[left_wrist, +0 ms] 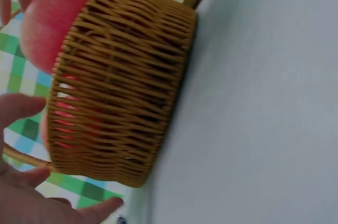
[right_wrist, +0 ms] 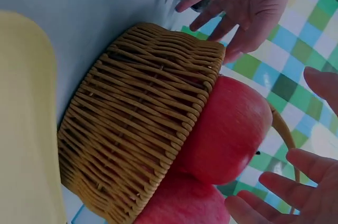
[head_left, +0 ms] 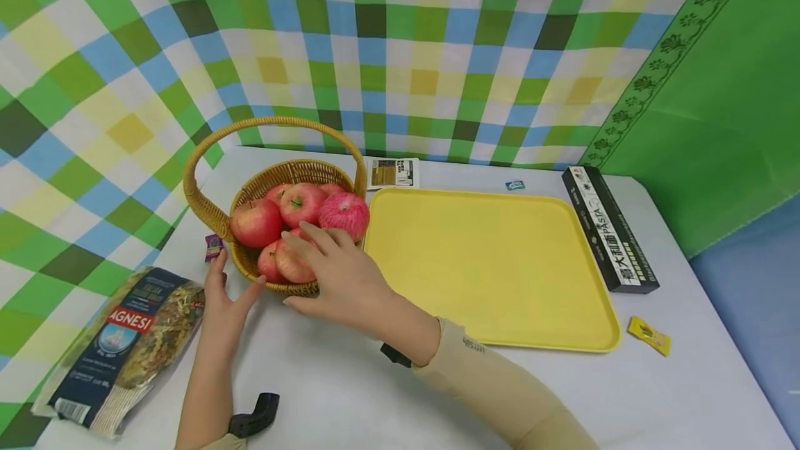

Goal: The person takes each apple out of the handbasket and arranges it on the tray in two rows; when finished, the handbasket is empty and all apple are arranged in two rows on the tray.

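Resting over the apples [head_left: 294, 228] in the basket [head_left: 294, 172] — right hand [head_left: 340, 276] fingers relaxed, left hand [head_left: 221, 297] released beside the wicker wall

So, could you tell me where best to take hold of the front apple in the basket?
Probably from above: the front apple bulges over the basket rim, its top free, sides hemmed by wicker and neighbouring apples. Curl the fingers over the crown.

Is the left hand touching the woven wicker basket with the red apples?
Touching. In the head view the left hand lies open beside the woven wicker basket, and its thumb tip meets the basket's lower wall.
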`<state>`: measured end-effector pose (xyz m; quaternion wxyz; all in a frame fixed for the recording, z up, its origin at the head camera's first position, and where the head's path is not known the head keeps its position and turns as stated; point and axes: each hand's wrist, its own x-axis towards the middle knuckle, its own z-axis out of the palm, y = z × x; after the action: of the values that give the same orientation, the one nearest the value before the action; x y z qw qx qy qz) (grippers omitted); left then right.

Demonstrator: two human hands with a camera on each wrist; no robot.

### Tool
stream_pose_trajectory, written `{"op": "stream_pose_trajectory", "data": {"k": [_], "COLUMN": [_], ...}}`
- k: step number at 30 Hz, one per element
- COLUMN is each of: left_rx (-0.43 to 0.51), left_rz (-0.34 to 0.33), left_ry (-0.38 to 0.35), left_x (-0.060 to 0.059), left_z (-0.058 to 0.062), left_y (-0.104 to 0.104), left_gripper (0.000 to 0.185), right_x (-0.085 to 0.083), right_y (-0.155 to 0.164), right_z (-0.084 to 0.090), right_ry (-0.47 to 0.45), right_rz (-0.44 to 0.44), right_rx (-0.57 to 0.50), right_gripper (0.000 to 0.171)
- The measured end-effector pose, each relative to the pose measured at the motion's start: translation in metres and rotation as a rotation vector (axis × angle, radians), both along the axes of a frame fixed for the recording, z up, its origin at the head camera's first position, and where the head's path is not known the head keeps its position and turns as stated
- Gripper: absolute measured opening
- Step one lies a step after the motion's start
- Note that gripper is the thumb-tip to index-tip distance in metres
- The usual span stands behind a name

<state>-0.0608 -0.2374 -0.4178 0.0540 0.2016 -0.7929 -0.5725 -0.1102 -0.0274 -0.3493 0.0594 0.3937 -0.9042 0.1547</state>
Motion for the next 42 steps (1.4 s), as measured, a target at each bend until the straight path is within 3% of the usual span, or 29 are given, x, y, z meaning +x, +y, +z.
{"op": "stream_pose_trajectory", "data": {"k": [4, 7, 10, 19, 27, 30, 35, 42], "left_rx": [0.213, 0.366, 0.455, 0.532, 0.604, 0.609, 0.600, 0.580], "left_rz": [0.083, 0.098, 0.095, 0.097, 0.100, 0.104, 0.108, 0.085], "left_ry": [0.034, 0.067, 0.086, 0.088, 0.113, 0.118, 0.110, 0.100], "left_x": [-0.005, -0.009, -0.012, -0.013, -0.007, -0.004, -0.003, -0.006], "left_z": [-0.005, -0.007, -0.008, -0.012, -0.014, -0.013, -0.013, -0.013], "left_y": [0.002, 0.004, 0.006, 0.008, 0.006, 0.006, 0.006, 0.007], "left_gripper": [0.082, 0.080, 0.079, 0.079, 0.076, 0.075, 0.075, 0.075], "right_x": [-0.006, -0.010, -0.013, -0.015, -0.013, -0.008, -0.004, -0.017], "right_y": [-0.013, -0.019, -0.023, -0.025, -0.022, -0.017, 0.004, 0.053], "right_z": [-0.001, -0.005, -0.010, -0.016, -0.014, -0.006, 0.014, 0.030], "right_ry": [0.035, 0.065, 0.100, 0.203, 0.262, 0.223, 0.051, -0.087], "right_rz": [-0.017, -0.038, -0.062, -0.077, -0.042, -0.020, 0.002, -0.017], "right_rx": [0.036, 0.065, 0.097, 0.085, 0.020, 0.015, -0.004, -0.014], "right_gripper": [0.082, 0.078, 0.077, 0.073, 0.071, 0.071, 0.072, 0.070]}}
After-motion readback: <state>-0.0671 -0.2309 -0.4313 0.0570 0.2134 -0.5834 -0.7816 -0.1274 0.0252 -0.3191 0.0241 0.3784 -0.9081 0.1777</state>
